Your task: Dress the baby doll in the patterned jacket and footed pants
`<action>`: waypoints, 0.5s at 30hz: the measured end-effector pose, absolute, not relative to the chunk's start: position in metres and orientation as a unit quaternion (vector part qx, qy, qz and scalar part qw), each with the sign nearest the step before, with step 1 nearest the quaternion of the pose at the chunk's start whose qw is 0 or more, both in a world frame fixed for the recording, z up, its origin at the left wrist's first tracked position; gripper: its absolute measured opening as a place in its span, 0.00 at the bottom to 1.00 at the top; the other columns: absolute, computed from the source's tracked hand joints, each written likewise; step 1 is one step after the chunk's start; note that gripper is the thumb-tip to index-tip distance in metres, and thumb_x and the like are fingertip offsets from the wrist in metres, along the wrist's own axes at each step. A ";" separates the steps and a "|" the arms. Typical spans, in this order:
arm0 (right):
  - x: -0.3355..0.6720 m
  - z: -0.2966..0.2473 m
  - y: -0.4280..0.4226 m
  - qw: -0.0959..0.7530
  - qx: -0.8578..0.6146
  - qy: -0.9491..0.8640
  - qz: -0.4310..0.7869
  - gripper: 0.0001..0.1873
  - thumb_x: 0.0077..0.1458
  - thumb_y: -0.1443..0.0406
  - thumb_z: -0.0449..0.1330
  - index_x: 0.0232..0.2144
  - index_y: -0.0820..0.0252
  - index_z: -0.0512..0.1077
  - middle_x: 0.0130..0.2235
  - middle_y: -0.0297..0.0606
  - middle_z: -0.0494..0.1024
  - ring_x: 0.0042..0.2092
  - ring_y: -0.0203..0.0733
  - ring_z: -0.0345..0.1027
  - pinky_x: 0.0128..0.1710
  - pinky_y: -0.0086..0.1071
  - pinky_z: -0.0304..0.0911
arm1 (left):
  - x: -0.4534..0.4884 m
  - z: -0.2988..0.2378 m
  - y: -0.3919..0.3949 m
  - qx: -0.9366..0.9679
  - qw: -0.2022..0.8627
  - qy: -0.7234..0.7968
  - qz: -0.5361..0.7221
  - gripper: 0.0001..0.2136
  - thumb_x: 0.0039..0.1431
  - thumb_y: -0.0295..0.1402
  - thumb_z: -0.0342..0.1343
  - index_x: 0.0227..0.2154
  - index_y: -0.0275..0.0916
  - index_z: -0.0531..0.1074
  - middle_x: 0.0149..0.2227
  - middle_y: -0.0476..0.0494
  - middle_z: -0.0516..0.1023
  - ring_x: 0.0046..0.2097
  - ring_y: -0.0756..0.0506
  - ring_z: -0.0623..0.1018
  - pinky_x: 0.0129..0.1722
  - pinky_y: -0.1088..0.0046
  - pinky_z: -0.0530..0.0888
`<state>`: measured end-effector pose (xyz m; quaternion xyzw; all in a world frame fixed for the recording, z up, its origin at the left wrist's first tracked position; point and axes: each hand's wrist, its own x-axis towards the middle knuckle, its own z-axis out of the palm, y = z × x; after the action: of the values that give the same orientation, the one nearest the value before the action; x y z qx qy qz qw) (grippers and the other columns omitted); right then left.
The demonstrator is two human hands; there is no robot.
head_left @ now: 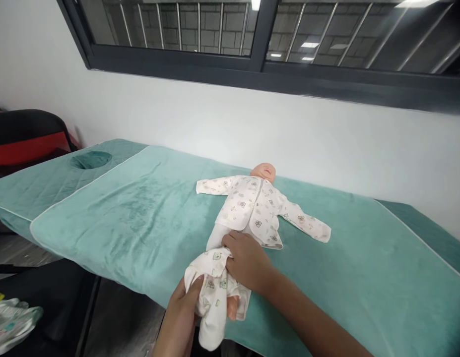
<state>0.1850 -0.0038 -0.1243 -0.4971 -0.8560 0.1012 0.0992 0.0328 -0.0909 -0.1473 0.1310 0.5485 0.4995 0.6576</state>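
A baby doll (266, 172) lies face up on a green-covered bed, its head toward the wall. It wears a white printed baby shirt (239, 204) with both sleeves spread out. White printed baby pants (211, 307) are bunched around its legs, and one bare foot (232, 307) shows beside a pant leg that hangs over the bed's front edge. My left hand (183, 312) is closed on the pants at the left, thumb on top. My right hand (248, 260) pinches the pants' waistband below the shirt hem; its fingertips are partly hidden.
The green bed cover (133, 213) extends to both sides, with a round face hole (91, 159) at the left end. A black-and-red chair (29, 139) stands at the far left. Packed diapers (14, 322) lie on a black seat (58, 302) at lower left. A window runs along the wall.
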 end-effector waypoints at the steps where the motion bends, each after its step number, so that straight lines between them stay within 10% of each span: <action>1: 0.185 -0.124 -0.004 0.103 -0.497 -0.855 0.104 0.06 0.46 0.73 0.52 0.29 0.60 0.66 0.35 0.35 0.71 0.37 0.38 0.62 0.38 0.33 0.51 | 0.033 -0.148 -0.091 0.136 0.659 0.548 0.498 0.23 0.53 0.39 0.61 0.52 0.36 0.71 0.41 0.36 0.81 0.40 0.38 0.81 0.40 0.63 0.77; 15: 0.198 -0.100 -0.001 0.193 -0.506 -0.781 0.310 0.06 0.58 0.62 0.54 0.34 0.55 0.71 0.37 0.32 0.77 0.39 0.40 0.69 0.36 0.30 0.56 | -0.010 -0.158 0.034 0.420 0.699 0.376 0.439 0.18 0.38 0.36 0.70 0.31 0.35 0.73 0.28 0.46 0.77 0.30 0.48 0.74 0.33 0.74 0.69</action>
<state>0.1976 -0.0006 -0.1005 -0.5062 -0.7814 0.3098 0.1926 -0.0100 0.0337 -0.1578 0.4201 0.3760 0.4395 0.6993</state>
